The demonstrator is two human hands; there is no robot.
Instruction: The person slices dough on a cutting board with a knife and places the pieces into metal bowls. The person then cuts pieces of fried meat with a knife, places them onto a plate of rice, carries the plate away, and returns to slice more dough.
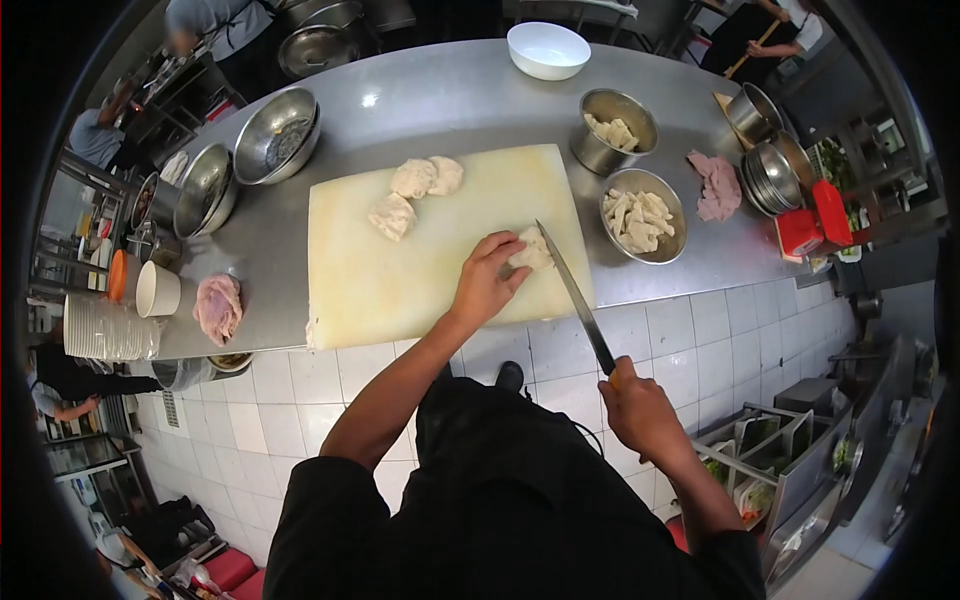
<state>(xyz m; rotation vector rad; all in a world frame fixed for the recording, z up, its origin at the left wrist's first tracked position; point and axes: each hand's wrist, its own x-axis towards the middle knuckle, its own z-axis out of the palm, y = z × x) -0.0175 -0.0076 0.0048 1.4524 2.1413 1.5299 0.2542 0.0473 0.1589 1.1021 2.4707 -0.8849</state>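
Note:
My left hand (488, 280) holds down a pale piece of what looks like cooked chicken (533, 250) near the right side of a yellowish cutting board (400, 290), its fingers curled over the piece. My right hand (642, 410) is closed round the handle of a long kitchen knife (580, 305). The blade points away from me, its tip beside the right edge of the chicken piece. Farther up the board lie several whole pale chicken pieces (413, 180). Pale cut strips (638, 222) fill a metal bowl (680, 245) right of the board, and more sit in a metal pot (590, 150) behind it.
A white bowl (548, 50) stands at the steel table's (420, 100) far edge. Metal bowls (278, 135), a pink cloth (218, 308) and stacked plastic lids (105, 325) are left; another pink cloth (716, 186) and a red scale (800, 233) are right. Other people work around the kitchen.

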